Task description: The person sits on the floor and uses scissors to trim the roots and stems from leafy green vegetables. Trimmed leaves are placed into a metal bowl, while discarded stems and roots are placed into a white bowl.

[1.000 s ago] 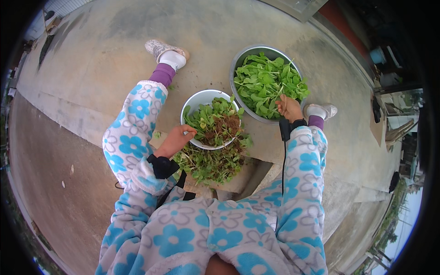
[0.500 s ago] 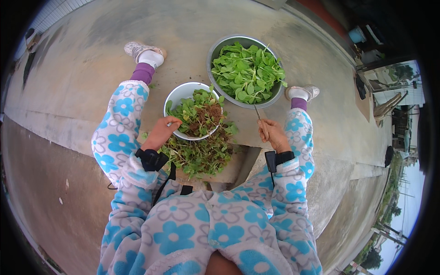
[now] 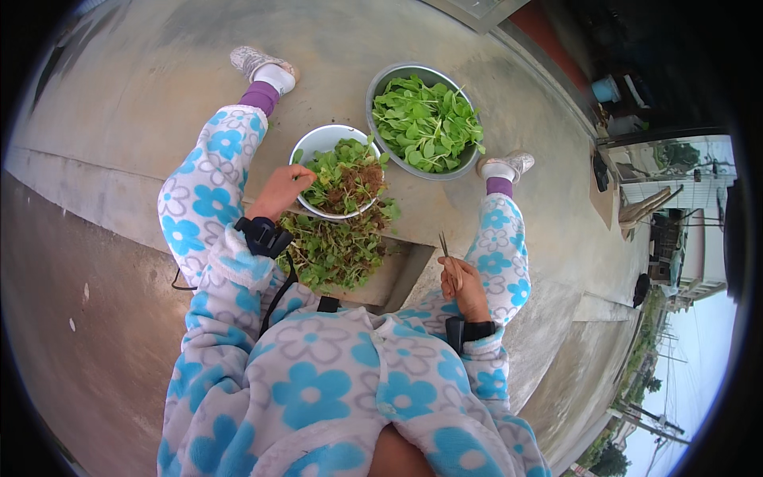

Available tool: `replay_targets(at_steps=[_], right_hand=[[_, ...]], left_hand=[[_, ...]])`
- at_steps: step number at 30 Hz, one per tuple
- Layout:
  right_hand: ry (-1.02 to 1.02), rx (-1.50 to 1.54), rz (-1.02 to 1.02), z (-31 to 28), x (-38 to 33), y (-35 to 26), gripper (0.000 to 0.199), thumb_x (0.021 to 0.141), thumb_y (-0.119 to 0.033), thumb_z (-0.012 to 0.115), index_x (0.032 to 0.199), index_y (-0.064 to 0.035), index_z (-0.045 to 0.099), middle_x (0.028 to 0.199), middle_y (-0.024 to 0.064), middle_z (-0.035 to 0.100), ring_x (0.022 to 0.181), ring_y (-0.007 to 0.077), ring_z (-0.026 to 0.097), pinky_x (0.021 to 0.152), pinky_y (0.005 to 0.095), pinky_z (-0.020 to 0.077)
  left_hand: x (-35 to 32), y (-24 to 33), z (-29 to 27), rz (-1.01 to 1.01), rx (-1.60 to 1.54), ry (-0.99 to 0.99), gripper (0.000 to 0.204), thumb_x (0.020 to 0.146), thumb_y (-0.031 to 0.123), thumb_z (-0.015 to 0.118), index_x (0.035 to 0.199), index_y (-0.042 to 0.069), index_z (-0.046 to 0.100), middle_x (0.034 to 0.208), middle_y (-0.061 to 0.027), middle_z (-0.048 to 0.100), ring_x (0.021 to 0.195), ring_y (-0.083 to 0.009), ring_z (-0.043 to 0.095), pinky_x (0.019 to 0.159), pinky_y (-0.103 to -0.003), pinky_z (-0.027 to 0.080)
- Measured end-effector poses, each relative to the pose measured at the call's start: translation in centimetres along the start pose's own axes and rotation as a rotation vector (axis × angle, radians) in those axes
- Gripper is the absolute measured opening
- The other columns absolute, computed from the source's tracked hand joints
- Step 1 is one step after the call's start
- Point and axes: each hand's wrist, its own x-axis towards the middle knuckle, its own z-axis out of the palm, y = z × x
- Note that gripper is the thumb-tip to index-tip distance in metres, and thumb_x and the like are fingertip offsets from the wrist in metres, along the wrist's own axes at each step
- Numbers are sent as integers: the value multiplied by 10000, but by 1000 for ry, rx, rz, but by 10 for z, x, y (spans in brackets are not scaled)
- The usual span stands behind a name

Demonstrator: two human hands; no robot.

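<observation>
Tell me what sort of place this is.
Probably an outdoor concrete yard or step beside a house: bare concrete ground, open sky and poles at the right, and bowls of greens set on the ground.

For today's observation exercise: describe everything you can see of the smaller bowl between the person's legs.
The small bowl is round, pale and smooth, seemingly metal or enamel. It sits upright on the concrete floor, partly filled with greens whose brown roots show; its far inner wall is bare. The left hand reaches over its near rim. A leaf pile lies against its near side, and a larger bowl stands just beyond.
</observation>
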Motion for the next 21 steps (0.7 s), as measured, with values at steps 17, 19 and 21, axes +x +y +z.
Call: replay_targets(at_steps=[17,19,21], right_hand=[[91,59,-39,13,-101,3,449,1026,-341,578,1212,69,585,677,-1,502,514,93,431,488,241,355],[87,95,-51,19,-112,1,441,1010,-316,612,1223,70,589,678,-7,500,510,85,437,478,239,352],[75,66,-73,24,-119,-3,430,1007,-293,616,1229,74,590,675,-9,496,510,80,441,473,238,351]], left_hand=[[6,8,12,55,30,-42,251,956,172,637,1089,-31,703,1068,-76,704,1011,-149,611,933,-300,458],[6,9,13,78,40,-56,248,960,173,636,1084,-30,707,1064,-71,705,1004,-145,609,922,-300,459],[5,11,12,71,41,-58,256,958,178,637,1084,-33,708,1056,-71,705,994,-146,609,911,-303,461]])
